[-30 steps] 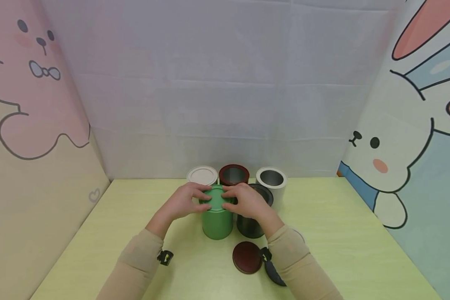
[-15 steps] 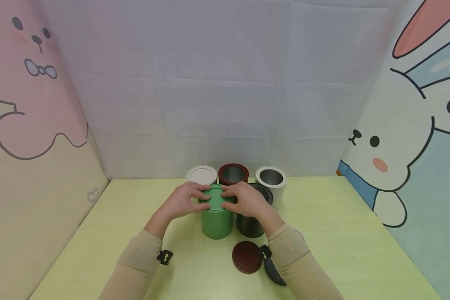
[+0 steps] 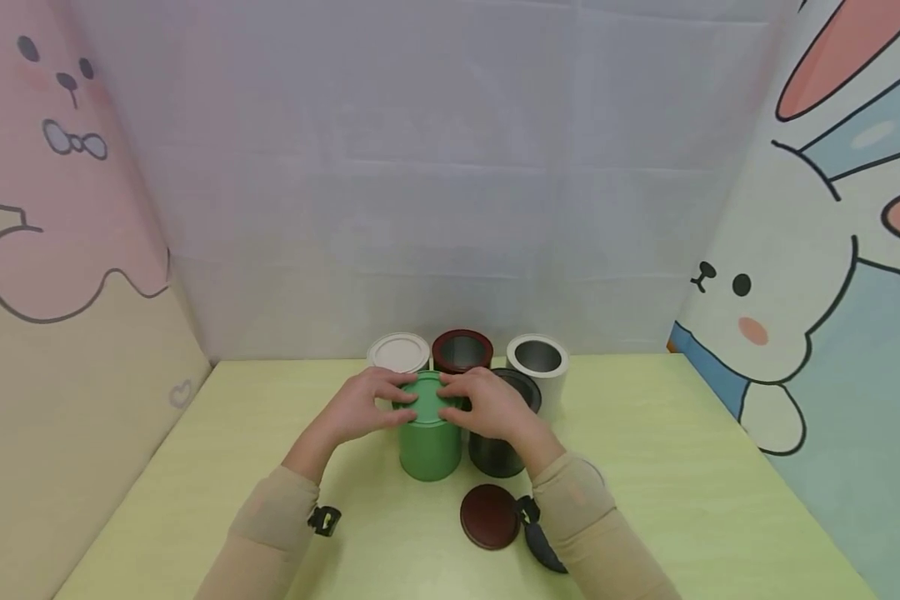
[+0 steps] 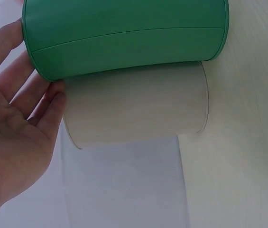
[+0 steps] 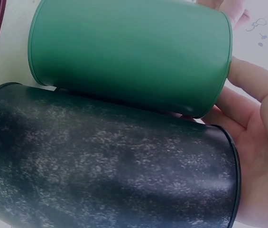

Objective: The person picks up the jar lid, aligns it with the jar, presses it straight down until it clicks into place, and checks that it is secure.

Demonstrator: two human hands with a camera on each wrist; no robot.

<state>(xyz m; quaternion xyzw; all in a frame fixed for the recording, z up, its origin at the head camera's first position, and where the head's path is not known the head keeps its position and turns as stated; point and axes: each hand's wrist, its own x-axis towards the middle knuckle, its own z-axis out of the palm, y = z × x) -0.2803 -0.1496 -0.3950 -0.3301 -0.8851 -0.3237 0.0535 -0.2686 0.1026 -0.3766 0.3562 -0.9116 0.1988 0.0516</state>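
Note:
Both hands meet over a green can (image 3: pixel 430 454) with a green lid (image 3: pixel 427 410) lying on its top. My left hand (image 3: pixel 357 405) rests its fingertips on the left part of the lid, its thumb at the near left rim. From the right, my right hand (image 3: pixel 493 405) lays its fingers on the lid the same way. In the left wrist view the left fingers sit at the can's top edge (image 4: pixel 24 47). A black can (image 5: pixel 110 161) stands right beside the green one, below the right hand; its top is partly covered by that hand.
Behind stand a lidded white can (image 3: pixel 398 353), an open dark red can (image 3: pixel 462 335) and an open white can (image 3: pixel 551 393). A dark red lid (image 3: pixel 490 517) lies in front; a black lid (image 3: pixel 543 550) is partly under the right sleeve. A white cloth (image 3: pixel 435 208) hangs behind the table.
The camera view has shifted slightly. Both hands stay on the green lid, with no visible change in the cans.

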